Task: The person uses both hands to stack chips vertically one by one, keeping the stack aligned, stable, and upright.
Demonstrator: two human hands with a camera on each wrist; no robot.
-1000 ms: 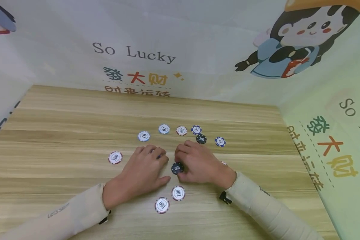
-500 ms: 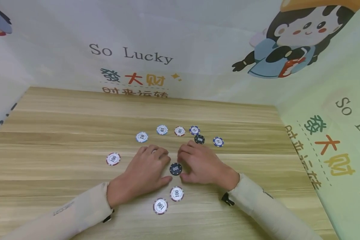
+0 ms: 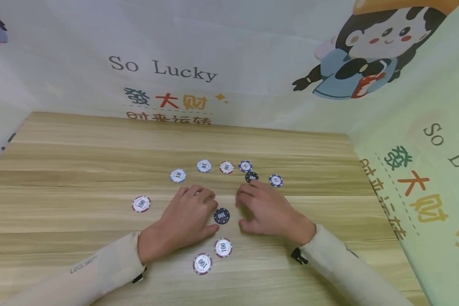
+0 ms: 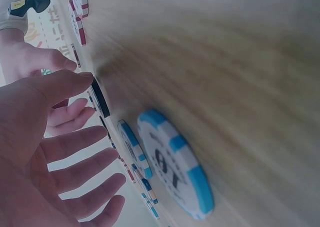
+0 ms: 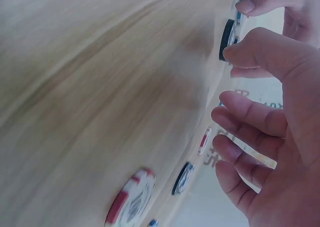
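A black poker chip (image 3: 222, 216) marked 100 lies flat on the wooden table between the two hands. My left hand (image 3: 176, 223) is just left of it, fingers loosely bent and parted, thumb stretched toward the chip's near side. In the left wrist view its fingers hold nothing, and light blue chips (image 4: 175, 164) lie beyond them. To the chip's right is my right hand (image 3: 269, 208), a small gap away, with relaxed, slightly bent fingers and nothing in them. Beside that hand, the right wrist view has a red and white chip (image 5: 131, 199), hidden from the head view.
Two white chips with dark red edges, one nearer the hands (image 3: 223, 247), lie in front of the black chip. Light blue, red, dark blue and black chips form a loose arc behind the hands, another black chip (image 3: 251, 177) among them. A printed cloth wall (image 3: 252, 102) borders the table (image 3: 80, 148).
My right hand has let go of the black chip and moved right, away from it. My left hand stays beside the chip. The head view has shifted slightly.
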